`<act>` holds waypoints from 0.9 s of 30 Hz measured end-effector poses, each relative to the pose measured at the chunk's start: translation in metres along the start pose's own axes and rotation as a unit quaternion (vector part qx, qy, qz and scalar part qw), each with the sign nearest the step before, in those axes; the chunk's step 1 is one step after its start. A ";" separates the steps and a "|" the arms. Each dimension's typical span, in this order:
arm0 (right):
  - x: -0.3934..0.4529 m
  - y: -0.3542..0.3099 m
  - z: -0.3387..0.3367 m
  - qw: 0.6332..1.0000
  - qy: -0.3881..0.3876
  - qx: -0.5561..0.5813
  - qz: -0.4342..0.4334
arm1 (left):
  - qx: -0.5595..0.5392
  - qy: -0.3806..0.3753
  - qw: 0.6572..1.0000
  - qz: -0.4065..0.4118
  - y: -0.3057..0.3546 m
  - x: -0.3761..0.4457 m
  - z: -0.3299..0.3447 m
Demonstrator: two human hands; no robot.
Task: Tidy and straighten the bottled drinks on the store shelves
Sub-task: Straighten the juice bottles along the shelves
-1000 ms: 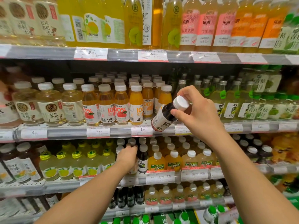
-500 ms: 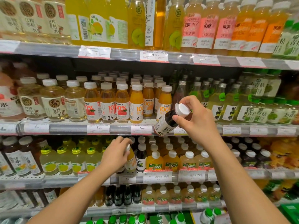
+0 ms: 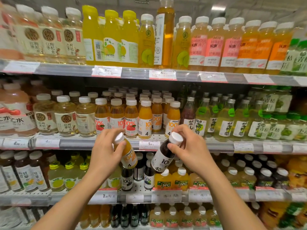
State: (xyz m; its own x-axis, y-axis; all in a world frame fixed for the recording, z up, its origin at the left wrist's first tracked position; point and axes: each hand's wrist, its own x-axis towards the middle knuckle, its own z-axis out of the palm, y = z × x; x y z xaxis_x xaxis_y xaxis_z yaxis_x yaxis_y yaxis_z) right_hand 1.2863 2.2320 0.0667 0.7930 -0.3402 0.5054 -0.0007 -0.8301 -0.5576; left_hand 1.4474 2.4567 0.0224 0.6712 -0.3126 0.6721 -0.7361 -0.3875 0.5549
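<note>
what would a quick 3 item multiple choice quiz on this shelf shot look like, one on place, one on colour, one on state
1. The dark bottle is held by: A the left hand, B the right hand, C neither hand
2. The drink held by the left hand is: A orange, B green, C clear
3. Both held bottles are: A upright, B tilted, C lying on a shelf

Key: 1 B, its fingers grip the neck below the white cap. 2 A, the orange bottle shows orange juice above its label. 3 B, their caps lean apart, bases towards each other.
</note>
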 end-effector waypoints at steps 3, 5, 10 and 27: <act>-0.005 0.000 0.004 1.000 -0.016 0.003 0.003 | -0.026 0.001 1.000 -0.006 0.005 0.003 -0.005; -0.006 0.003 0.009 0.998 -0.062 -0.012 0.003 | -0.036 0.002 0.999 -0.005 0.006 0.005 -0.008; -0.012 0.021 0.044 0.960 -0.264 -0.089 0.020 | -0.048 -0.001 0.999 -0.011 0.006 0.004 -0.018; 0.012 0.069 0.205 0.974 -0.182 -0.129 0.030 | -0.041 0.020 0.998 -0.035 -0.048 -0.028 -0.069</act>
State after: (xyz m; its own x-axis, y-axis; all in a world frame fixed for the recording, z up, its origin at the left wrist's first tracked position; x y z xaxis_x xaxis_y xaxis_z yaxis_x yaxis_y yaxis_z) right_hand 1.4203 2.2611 -0.1010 0.9501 -0.2515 0.1844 -0.1694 -0.9127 -0.3719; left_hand 1.4580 2.5437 0.0110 0.7185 -0.2517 0.6484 -0.6933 -0.3338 0.6386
